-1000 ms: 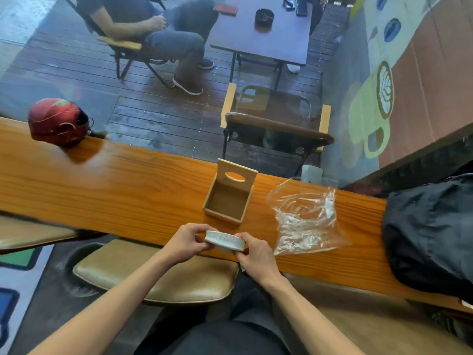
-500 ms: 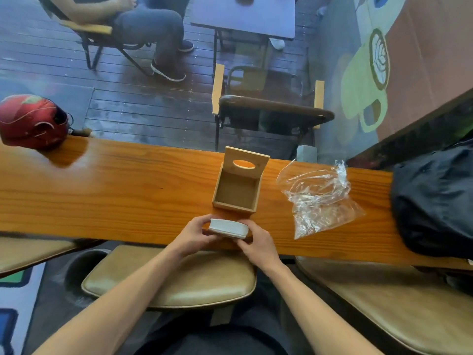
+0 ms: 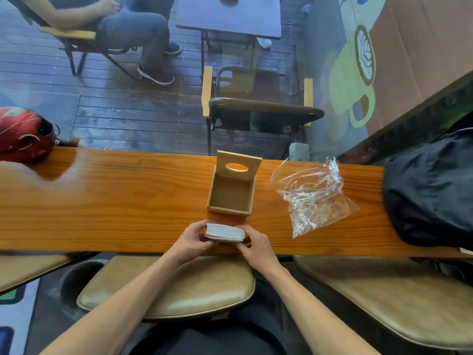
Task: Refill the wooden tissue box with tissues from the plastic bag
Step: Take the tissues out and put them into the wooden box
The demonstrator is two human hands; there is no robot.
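Both hands, left and right, pinch the tissues by their ends, just nearer than the open box. The stack looks light, soft and likely to splay, so end pressure suits it. The bag lies right of the box.

Bare counter left of box

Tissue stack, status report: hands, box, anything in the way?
Left hand and right hand grip tissue stack. Wooden box open, empty. Plastic bag lies beside it. Path clear.
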